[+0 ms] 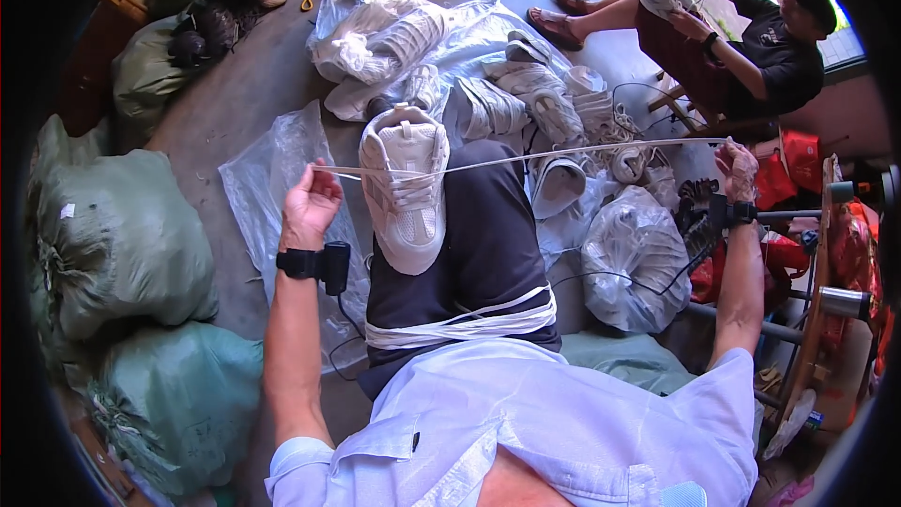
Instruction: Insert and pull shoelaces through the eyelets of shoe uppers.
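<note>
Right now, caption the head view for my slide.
Left hand and right hand hold a lace stretched wide across a white shoe.

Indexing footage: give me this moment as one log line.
left hand: holding shoelace; right hand: holding shoelace; shoelace: taut; white shoe: on left leg

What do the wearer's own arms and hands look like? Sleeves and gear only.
Pale blue fabric short sleeves, forearms bare. Left hand and right hand: no gloves. Left wrist: black band, black box-shaped module, thin dark cable. Right wrist: black strap, dark block.
</note>
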Tool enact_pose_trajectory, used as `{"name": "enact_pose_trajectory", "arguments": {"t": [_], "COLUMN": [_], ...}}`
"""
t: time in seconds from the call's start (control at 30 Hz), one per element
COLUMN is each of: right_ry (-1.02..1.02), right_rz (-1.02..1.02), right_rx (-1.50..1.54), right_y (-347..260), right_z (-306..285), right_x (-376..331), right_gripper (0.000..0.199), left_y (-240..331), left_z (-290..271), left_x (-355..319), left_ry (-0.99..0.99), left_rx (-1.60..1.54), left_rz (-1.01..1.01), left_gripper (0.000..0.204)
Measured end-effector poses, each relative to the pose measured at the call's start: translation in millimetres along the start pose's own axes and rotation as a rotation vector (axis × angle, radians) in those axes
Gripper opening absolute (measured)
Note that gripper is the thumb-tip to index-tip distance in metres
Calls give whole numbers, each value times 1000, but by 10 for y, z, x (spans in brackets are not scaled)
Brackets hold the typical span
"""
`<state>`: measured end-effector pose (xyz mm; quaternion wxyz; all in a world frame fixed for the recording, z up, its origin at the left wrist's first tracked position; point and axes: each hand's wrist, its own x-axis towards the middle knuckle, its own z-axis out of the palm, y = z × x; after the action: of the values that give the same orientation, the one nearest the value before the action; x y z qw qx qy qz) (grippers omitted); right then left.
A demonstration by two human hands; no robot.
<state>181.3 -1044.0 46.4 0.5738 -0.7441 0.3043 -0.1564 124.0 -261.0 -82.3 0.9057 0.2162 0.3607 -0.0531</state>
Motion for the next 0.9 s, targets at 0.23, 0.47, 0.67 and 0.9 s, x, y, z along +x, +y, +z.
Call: {"name": "enact_pose_trajectory", "arguments": {"t": [0.23,0.47,0.67,0.9], "right_ry": [-152,-140,-566,-876], "right_rz": [87,-369,-854,-1084], "right_rx": [655,103,-243,-338], "right_y": [197,-338,-466,-358], "right_z": [239,1630,2753,3260], "right_x": [69,-939,-2157,-2910], "right_gripper": [19,14,12,8], "left_y": [773,2022,3056,3160], "left_z": [-214,-1067,-1847,-2096], "left_x": [-249,-481,-1070,-1627], "left_ry": [-200,-34,139,151], "left_rx": [-165,-327,-292,-479], "left_rz": [150,318,452,507], "left_gripper": [17,21,19,21]}}
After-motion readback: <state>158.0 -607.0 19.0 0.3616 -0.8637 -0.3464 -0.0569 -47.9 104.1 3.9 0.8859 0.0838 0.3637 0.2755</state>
